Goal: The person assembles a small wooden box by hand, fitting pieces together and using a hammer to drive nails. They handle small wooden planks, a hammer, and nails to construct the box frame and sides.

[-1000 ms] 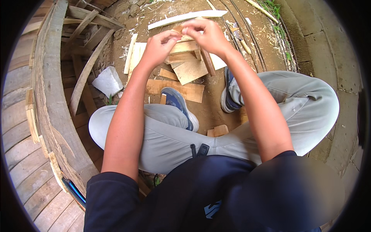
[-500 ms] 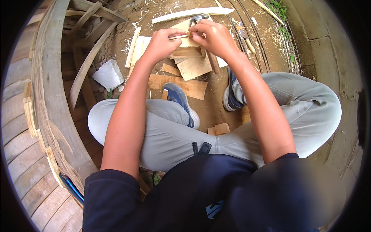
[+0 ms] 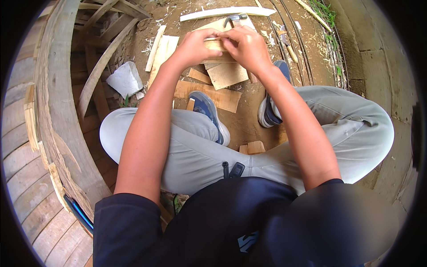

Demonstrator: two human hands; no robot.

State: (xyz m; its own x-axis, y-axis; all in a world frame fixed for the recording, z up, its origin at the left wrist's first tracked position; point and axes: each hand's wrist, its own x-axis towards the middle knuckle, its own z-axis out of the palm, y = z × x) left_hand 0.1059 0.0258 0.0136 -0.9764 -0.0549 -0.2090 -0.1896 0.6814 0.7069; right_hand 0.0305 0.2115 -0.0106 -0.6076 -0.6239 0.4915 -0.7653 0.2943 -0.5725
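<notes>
My left hand (image 3: 194, 46) is closed around the left end of a small pale wooden block (image 3: 215, 46), its thumb along the near face. Close against it, my right hand (image 3: 247, 50) has its fingers bent inward at the block's right end. What the right fingertips pinch, if anything, is too small to make out. Just beyond the right hand lies a claw hammer (image 3: 235, 18), its metal head showing and most of its handle hidden under that hand. Below the block, a flat light board (image 3: 225, 75) rests tilted.
Beneath lies a wider plank (image 3: 227, 100) near my left shoe (image 3: 204, 111). A long pale strip (image 3: 227, 13) lies beyond the hammer, amid shavings. A knife-like tool (image 3: 291, 52) is at right. A white stone block (image 3: 126, 80) stands left, beside a timber frame (image 3: 58, 89).
My hands have come closer together. The left one has shifted right and now wraps the block; the thin strip seen at its fingers earlier is largely covered.
</notes>
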